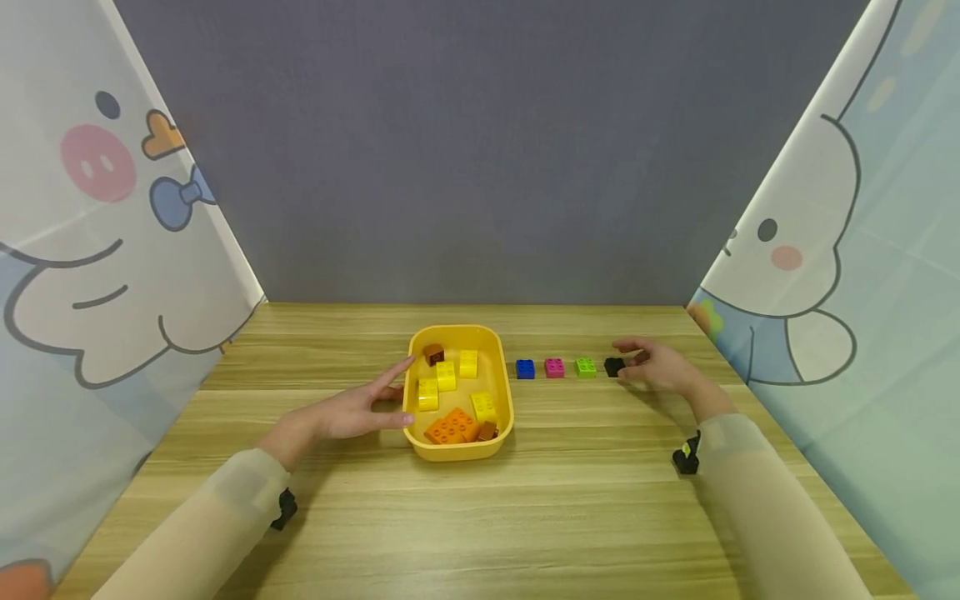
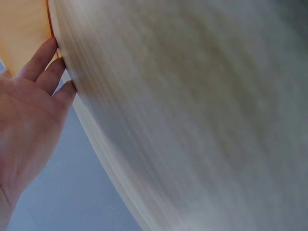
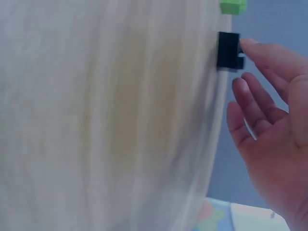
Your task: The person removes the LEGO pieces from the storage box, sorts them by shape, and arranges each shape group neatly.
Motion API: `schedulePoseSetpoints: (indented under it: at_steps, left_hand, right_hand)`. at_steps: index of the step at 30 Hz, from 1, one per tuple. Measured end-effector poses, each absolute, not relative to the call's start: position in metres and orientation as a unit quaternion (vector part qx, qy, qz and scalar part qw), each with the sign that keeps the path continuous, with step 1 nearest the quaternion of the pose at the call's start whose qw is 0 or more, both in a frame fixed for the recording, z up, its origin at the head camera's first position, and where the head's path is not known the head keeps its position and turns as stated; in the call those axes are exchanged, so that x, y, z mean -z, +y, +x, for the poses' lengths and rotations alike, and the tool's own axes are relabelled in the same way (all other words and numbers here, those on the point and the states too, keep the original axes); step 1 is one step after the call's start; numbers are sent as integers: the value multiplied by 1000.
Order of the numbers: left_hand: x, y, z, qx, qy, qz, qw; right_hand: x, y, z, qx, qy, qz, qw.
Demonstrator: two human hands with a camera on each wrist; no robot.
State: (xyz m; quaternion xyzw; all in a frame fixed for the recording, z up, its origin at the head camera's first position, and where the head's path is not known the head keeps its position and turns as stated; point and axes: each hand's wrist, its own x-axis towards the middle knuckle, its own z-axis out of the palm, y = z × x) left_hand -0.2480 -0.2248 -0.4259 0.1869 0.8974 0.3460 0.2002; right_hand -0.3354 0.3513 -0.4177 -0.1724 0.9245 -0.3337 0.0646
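In the head view, my right hand (image 1: 660,367) is at the right end of a row of toy building blocks, beside a black block (image 1: 614,367). A fingertip touches or nearly touches that black block (image 3: 228,52) in the right wrist view, while the other fingers stay apart from it. Leftward in the row lie a lime green block (image 1: 586,367), a pink block (image 1: 554,367) and a blue block (image 1: 525,369). My left hand (image 1: 352,414) rests with spread fingers against the left side of a yellow tub (image 1: 504,392).
Inside the tub lie several yellow blocks (image 1: 446,376), orange blocks (image 1: 453,427), and brown blocks (image 1: 434,355). All stands on a wooden table (image 1: 480,525). Behind it rises a grey wall (image 1: 480,167), with cartoon-printed curtains (image 1: 795,250) on both sides.
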Motion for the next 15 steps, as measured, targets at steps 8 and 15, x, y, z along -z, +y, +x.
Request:
schedulePoseSetpoints:
  at_steps: [8,15]
  left_hand:
    - [423,-225,-247,-349,895,188,202]
    - [425,-225,-248,-348,896,190,202]
  right_hand:
    - [391,316,-324,367,905,-213,23]
    - [384,256,-316,379,877,-294,35]
